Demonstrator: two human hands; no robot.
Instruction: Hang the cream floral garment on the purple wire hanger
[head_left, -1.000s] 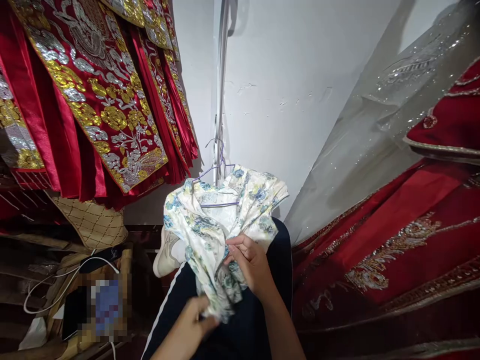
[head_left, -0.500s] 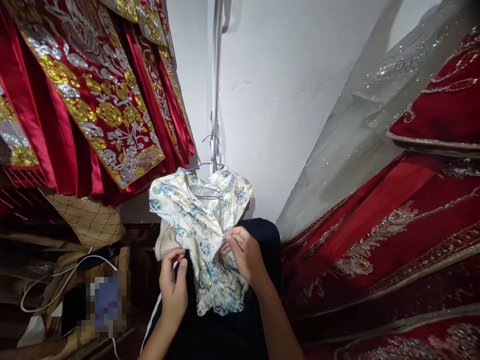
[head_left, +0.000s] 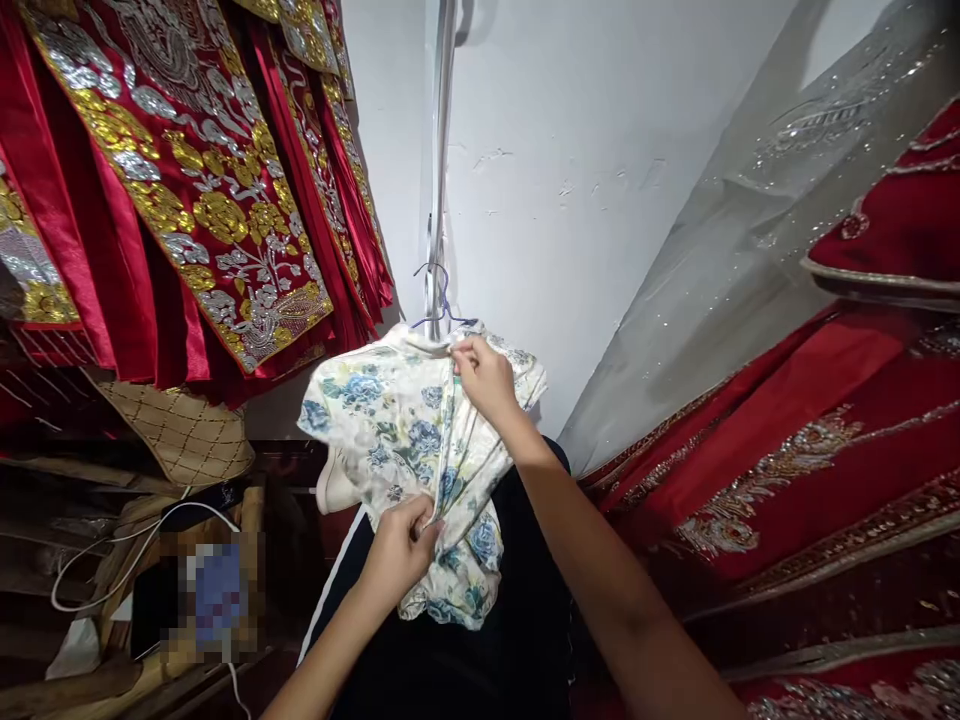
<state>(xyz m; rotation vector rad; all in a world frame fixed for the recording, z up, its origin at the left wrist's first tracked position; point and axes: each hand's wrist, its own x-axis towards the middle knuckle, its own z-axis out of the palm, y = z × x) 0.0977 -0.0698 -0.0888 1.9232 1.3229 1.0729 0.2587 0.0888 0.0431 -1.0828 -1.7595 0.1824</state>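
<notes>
Since half a second ago, the right hand (head_left: 484,382) has risen from the middle of the white, blue-flowered fabric shirt (head_left: 390,420) to its collar, while the left hand (head_left: 403,545) has come from beside it onto the lower front. Behind everything stands the white wall (head_left: 555,260) with scuffed marks. Deep red beaded fabric (head_left: 832,430) fills the right side, and red satin garments with gold and silver sequins (head_left: 225,215) hang on the far left. Grey sheer glittering fabric (head_left: 705,270) slopes down at far right. Dark trousers with a white side stripe (head_left: 517,630) cover the near middle. Over them is the shirt, in the centre, its front edges drawn together. Both hands are closed on it: the right pinches the edge at the collar, the left grips the front edge lower down. A slim purple hanger (head_left: 444,300) shows above the collar, before the upright metal pole (head_left: 441,120).
</notes>
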